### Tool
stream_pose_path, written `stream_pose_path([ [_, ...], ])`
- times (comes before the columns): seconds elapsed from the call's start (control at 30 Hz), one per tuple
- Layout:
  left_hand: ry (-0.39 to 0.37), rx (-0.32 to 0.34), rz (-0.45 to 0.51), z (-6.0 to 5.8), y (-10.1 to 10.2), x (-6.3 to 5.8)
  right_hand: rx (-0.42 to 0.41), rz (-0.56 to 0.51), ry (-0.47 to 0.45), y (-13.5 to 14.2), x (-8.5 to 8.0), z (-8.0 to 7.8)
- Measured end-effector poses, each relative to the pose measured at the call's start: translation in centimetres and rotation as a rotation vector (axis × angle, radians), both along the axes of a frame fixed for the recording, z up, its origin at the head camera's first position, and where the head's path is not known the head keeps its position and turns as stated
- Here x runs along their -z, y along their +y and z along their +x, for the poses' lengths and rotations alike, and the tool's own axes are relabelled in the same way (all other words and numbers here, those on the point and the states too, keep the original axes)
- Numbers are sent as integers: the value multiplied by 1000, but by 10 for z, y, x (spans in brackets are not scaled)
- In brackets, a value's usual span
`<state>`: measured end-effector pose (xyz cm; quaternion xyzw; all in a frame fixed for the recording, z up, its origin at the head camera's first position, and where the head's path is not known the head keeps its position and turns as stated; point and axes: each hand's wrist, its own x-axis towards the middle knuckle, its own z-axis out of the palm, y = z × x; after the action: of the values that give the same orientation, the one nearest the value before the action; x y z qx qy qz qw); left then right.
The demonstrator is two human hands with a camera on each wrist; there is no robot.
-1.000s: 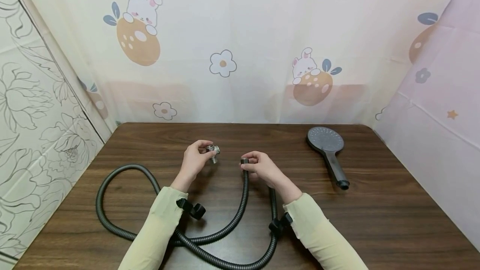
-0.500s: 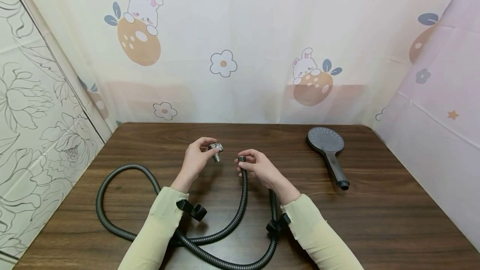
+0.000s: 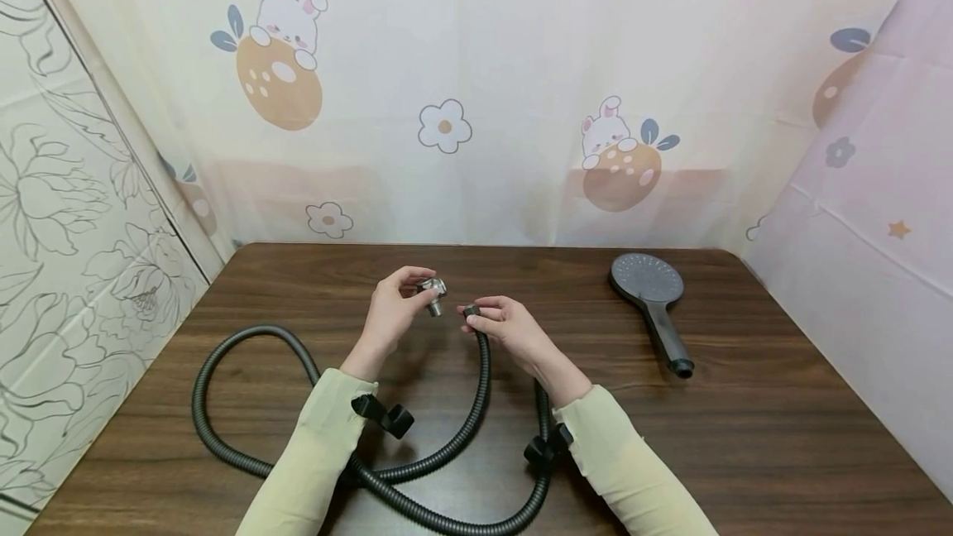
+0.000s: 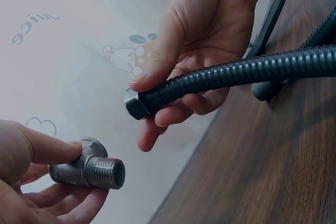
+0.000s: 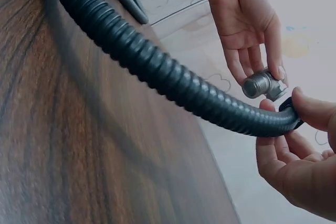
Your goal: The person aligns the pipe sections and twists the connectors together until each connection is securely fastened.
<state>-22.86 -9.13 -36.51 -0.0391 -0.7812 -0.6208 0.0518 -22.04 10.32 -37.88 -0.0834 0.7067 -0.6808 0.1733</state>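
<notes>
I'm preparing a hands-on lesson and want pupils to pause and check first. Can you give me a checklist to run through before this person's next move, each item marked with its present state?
1. Left hand holds the metal fitting: ok.
2. Right hand holds the hose close to its end nut: ok.
3. Fitting's threaded end uncovered by fingers: ok.
4. Nut and threaded end lined up: not ok; they are apart and offset in the left wrist view.
5. Washer inside the nut: cannot tell; its inside is not shown clearly.
6. Hose free of tangles: cannot tell; the left sleeve covers part of it.
</notes>
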Motion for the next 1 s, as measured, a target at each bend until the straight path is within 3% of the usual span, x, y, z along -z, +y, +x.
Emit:
stream_pose_path([
  [0.27,-7,12,37,0,2,-5,27,-98,-6,-2,1,-1],
  [0.5,0,25,65,-1,4,-9,-29,-180,-46,-4,-1,1],
  [0.73,3,36,108,-1,6,-11,-50,-182,-43,-6,-3,2],
  [1.0,-5,37,143,-3,6,-15,-17,-123,-35,-8,-3,1],
])
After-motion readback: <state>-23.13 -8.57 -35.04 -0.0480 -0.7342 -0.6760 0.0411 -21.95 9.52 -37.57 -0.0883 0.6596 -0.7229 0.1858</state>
